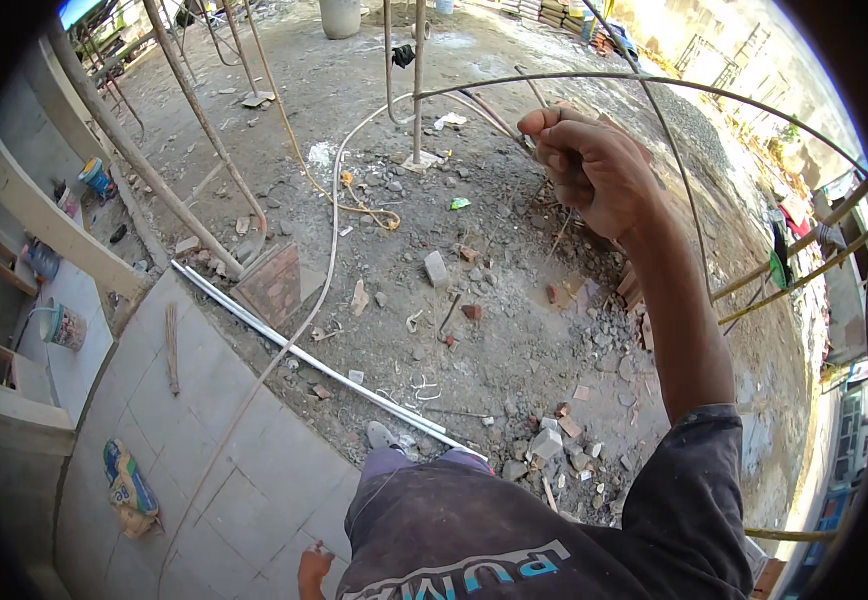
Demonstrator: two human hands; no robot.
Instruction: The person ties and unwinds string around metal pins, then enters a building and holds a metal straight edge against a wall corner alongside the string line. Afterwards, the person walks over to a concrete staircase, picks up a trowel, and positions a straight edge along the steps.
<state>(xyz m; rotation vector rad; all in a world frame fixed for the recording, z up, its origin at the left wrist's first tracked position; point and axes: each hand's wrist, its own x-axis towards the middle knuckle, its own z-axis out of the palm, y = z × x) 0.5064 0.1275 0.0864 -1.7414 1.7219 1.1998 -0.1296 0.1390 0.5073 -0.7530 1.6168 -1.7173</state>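
My right hand (594, 172) is raised at the upper right, its arm stretched forward over the rubble. The fingers are curled into the palm, and whether anything is inside them is hidden. Behind it pass thin curved rods (544, 76), apparently apart from the hand. My left hand (314, 572) hangs low beside my body at the bottom edge, over the grey tiles (244, 510). It is small and partly cut off, so its fingers cannot be read. White pipes (324, 368) lie along the tile edge ahead of my feet.
A pale hose (333, 230) loops across the dirt. Metal poles (144, 150) stand at the left. Broken blocks (546, 443) and stones lie ahead. A crumpled sack (130, 490) and a stick broom (171, 348) rest on the tiles; a bucket (62, 326) stands farther left.
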